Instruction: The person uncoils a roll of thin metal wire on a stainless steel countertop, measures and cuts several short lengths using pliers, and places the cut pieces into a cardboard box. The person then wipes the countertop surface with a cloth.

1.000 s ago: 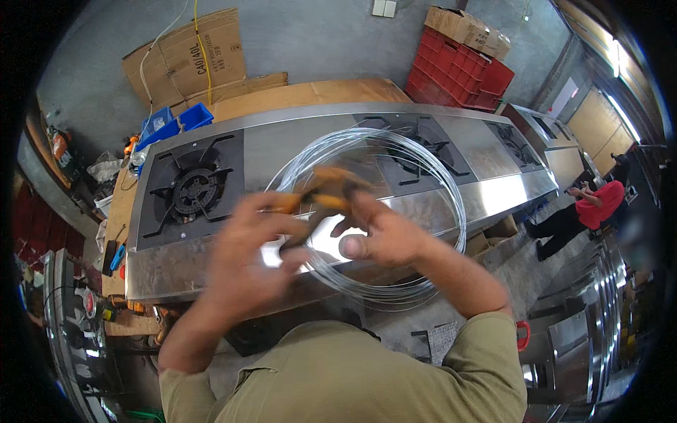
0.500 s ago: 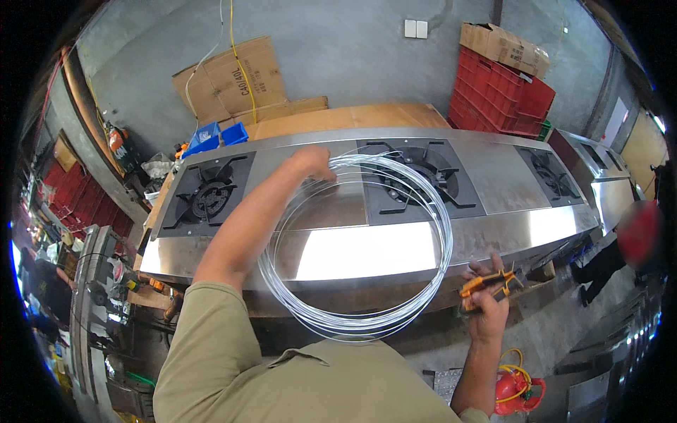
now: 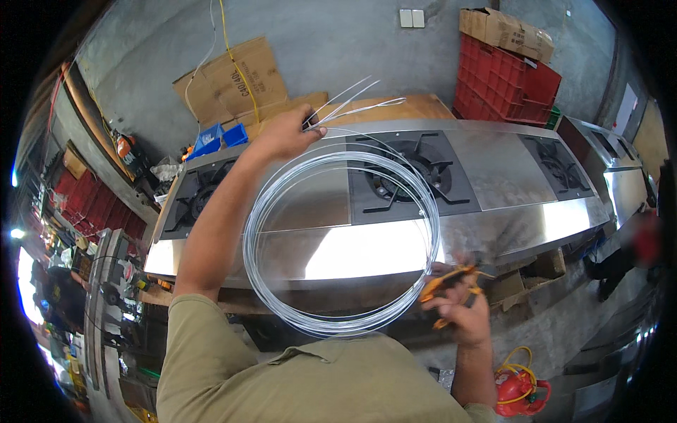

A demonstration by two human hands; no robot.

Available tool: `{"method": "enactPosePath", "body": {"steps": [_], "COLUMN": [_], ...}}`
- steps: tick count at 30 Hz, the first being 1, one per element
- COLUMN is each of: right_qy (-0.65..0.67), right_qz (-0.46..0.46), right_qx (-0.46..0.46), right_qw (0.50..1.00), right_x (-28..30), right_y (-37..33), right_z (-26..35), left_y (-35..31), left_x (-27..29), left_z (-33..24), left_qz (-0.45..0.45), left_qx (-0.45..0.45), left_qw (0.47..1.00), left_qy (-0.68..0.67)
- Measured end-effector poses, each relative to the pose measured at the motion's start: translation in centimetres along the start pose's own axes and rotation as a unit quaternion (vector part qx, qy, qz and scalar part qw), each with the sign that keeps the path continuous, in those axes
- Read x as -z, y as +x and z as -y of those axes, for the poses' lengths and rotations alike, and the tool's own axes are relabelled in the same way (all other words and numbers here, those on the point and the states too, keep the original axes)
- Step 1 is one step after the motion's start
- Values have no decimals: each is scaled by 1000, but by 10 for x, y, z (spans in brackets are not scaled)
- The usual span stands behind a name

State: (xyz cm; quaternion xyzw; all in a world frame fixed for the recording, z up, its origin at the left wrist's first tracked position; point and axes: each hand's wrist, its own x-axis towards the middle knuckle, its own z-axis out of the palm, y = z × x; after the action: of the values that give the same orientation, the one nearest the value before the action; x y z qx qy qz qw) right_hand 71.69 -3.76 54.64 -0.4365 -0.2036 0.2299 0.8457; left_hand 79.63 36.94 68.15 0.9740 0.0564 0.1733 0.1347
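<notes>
A large coil of thin silvery wire [image 3: 338, 327] hangs in front of me, its lower curve close to my shirt. My left hand [image 3: 288, 134] is closed near the top left of the coil, gripping a bundle of wire. Several loose wire ends [image 3: 350, 106] stick out of it up and to the right. My right hand [image 3: 467, 316] has orange-handled pliers [image 3: 446, 283] in its grasp, beside the coil's lower right side. Motion smears the pliers and the fingertips. Behind the coil stands a stainless steel stove [image 3: 504, 173] with black burners [image 3: 423, 173].
Red plastic crates [image 3: 497, 77] with a cardboard box [image 3: 508, 32] on top are at the back right. Blue bins [image 3: 235, 135] and flat cardboard [image 3: 243, 74] sit behind the stove. A red gas cylinder [image 3: 518, 391] stands on the floor at lower right. Another person [image 3: 624, 257] is farther right.
My left hand has risen slightly to the left, and the loose wire ends now stand out from it. The coil has shifted left. My right hand has brought the pliers left toward the coil.
</notes>
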Motion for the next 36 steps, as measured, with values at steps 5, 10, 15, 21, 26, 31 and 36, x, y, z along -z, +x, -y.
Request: {"method": "enactPosePath", "body": {"steps": [5,10,15,21,26,31,36], "right_qy": [-98,-97,-72,-65,-27,-33,-72], "right_qz": [170,137,155,180,213,148,170], "right_qx": [-206,-191,-207,-213,-282,-246,-252], "right_qw": [959,967,963,958,935,957,950], "right_x": [-42,-69,-73,-73,-77,-83,-81], "right_y": [52,97,114,78,50,55,68], "right_z": [-12,-21,-12,-9,-25,-29,-18], "left_y": [-21,-52,-80,-102,-117,-128,-138], "left_x": [28,46,70,89,107,118,118], "left_z": [-42,-55,-54,-44,-47,-52,-54], "left_qz": [30,-65,35,23,56,87,105], "left_qx": [-12,-103,-65,-166,-207,-200,-206], "left_qw": [999,993,995,975,956,948,943], "left_qy": [13,4,67,147,202,232,238]}}
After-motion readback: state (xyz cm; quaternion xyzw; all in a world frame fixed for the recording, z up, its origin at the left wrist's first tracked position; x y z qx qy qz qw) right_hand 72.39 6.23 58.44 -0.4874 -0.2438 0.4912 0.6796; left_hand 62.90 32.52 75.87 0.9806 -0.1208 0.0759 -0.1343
